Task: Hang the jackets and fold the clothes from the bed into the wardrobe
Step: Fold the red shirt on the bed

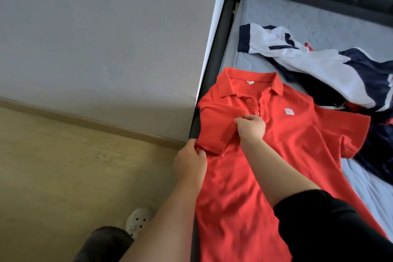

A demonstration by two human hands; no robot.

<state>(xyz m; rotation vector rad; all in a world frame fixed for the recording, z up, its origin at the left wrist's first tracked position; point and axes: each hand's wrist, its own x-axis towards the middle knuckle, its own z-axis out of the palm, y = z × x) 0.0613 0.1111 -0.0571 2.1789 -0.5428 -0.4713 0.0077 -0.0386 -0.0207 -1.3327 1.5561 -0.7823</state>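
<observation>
Red polo shirt (276, 155) lies face up on the bed (297, 15), collar toward the headboard. My left hand (189, 164) pinches the folded sleeve's cuff at the bed's edge, and my right hand (251, 126) pinches the sleeve fabric below the placket buttons. Beside it lies a white-and-navy jacket (319, 64).

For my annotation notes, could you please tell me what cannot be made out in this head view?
- Wardrobe: not in the head view at all.
- Red polo shirt: hem cut off by the bottom edge, partly under the right forearm.
- Chest logo: text too small to read.
- White and navy garment: crumpled and cut by the right edge; type unclear.
- Dark clothing beneath: mostly covered.
</observation>
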